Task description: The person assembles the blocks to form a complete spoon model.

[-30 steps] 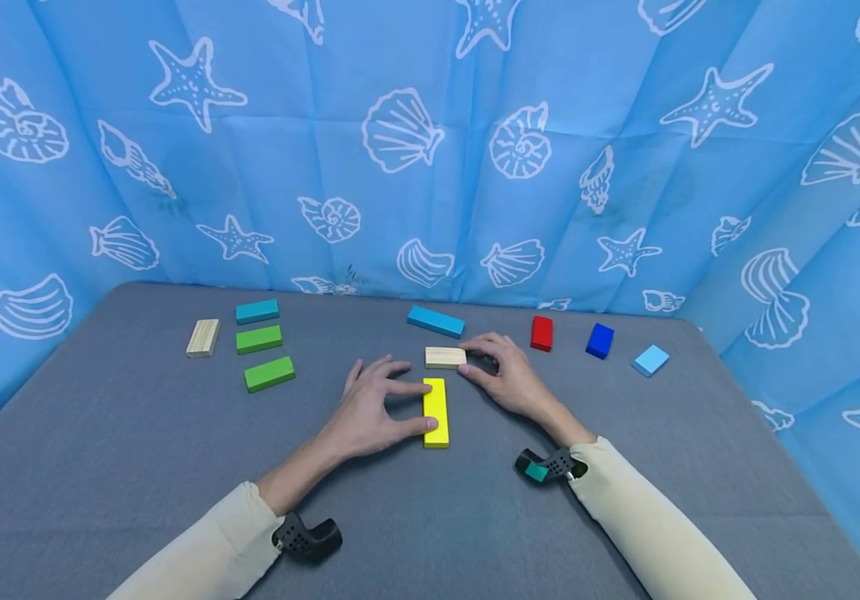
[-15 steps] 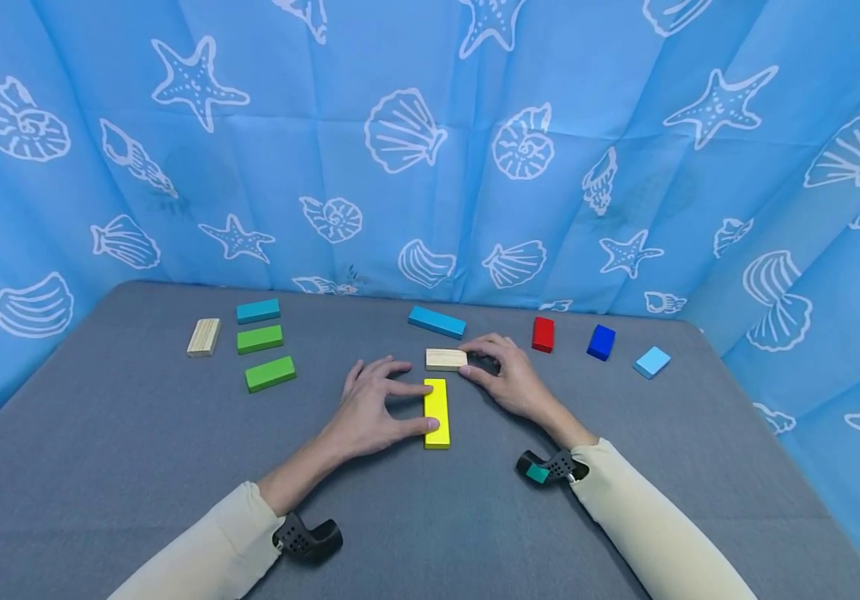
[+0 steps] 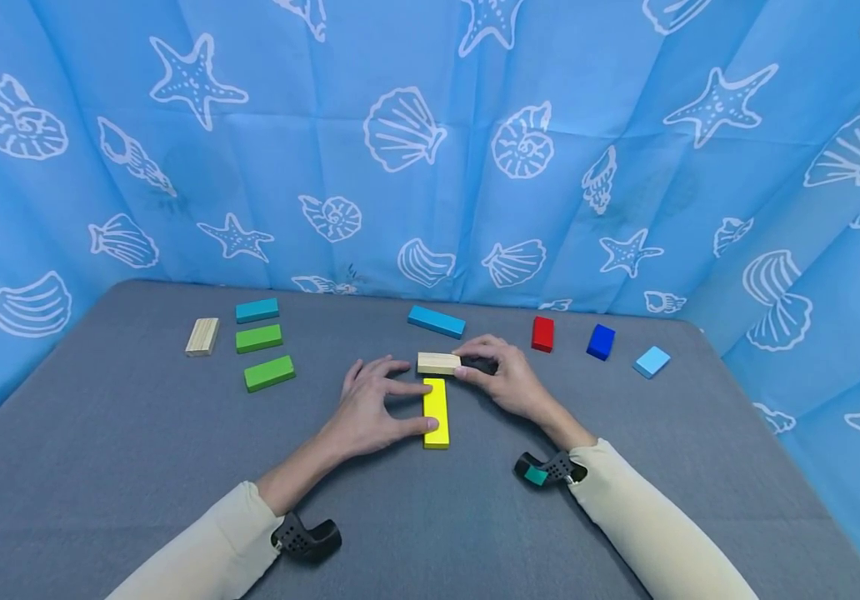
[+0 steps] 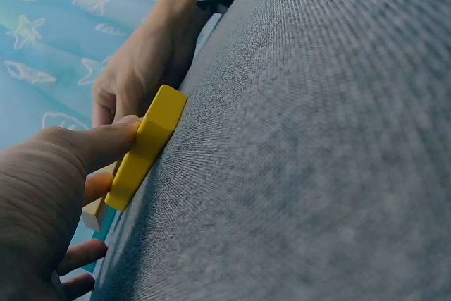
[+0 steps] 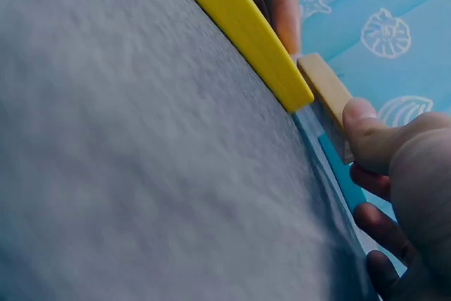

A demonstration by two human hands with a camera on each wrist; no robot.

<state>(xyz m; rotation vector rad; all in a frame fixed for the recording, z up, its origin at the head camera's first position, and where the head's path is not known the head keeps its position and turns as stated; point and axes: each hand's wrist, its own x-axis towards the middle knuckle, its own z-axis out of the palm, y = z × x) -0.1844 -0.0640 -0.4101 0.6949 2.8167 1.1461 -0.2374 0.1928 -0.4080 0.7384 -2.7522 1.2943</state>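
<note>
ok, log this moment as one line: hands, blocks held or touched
left hand: touches yellow block | right hand: pinches wooden block at right end | wooden block: beyond yellow block's far end

A long yellow block (image 3: 437,407) lies flat, touched by the left hand (image 3: 370,410). Just beyond its far end, the right hand (image 3: 503,380) pinches a plain wooden block (image 3: 436,363) crosswise.
</note>
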